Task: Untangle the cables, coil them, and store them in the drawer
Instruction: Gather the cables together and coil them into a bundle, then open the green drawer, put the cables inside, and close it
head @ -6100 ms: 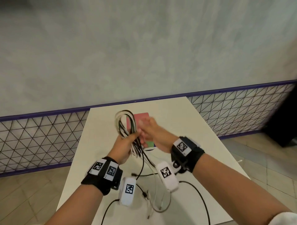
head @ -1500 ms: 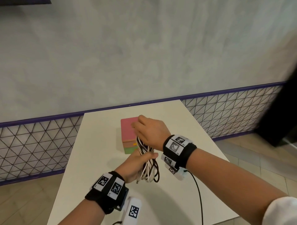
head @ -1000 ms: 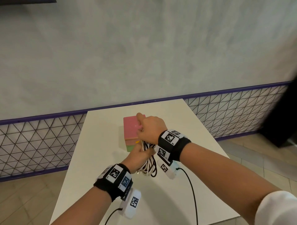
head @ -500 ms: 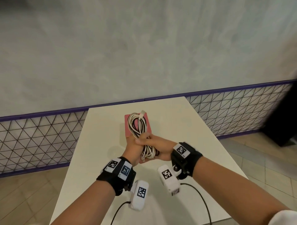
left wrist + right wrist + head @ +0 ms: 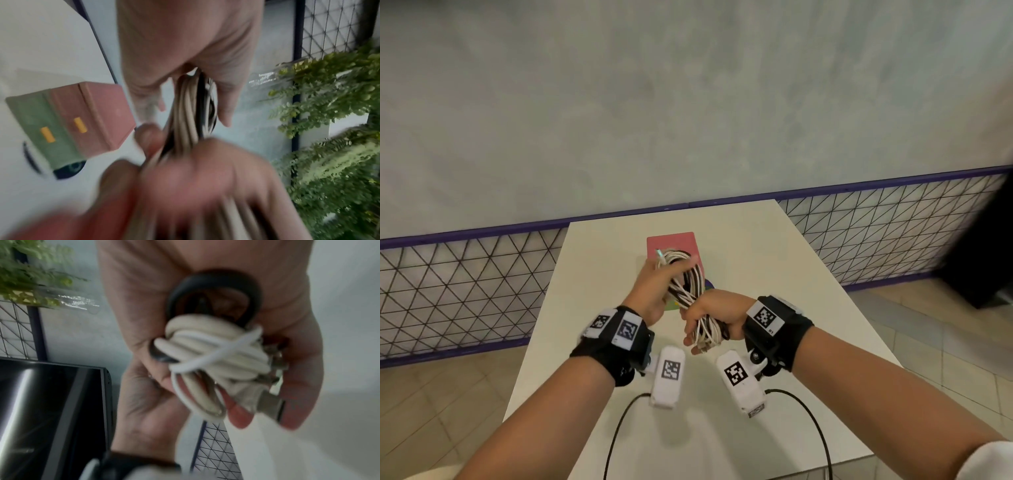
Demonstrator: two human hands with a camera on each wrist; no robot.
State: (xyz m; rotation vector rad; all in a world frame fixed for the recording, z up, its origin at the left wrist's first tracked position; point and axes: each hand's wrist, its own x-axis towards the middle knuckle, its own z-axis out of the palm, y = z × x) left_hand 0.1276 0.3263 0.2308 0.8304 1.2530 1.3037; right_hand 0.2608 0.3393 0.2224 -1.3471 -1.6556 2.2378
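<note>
Held above the desk (image 5: pixel 774 246) just near of the pink drawer box (image 5: pixel 671 241), the cable bundle (image 5: pixel 688 284) looks light, limp and springy, so both grips, left hand (image 5: pixel 650 291) and right hand (image 5: pixel 714 313), clasp its twisted middle and near end, where loops cannot slip loose.

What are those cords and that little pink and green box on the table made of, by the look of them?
The cable bundle: smooth rubbery plastic sheathing, white and black, bending softly; one plug tip shines like bare metal. The drawer box: matt pink and green, probably plastic or painted wood, with small yellow-orange pulls; too blurred to tell which.
</note>
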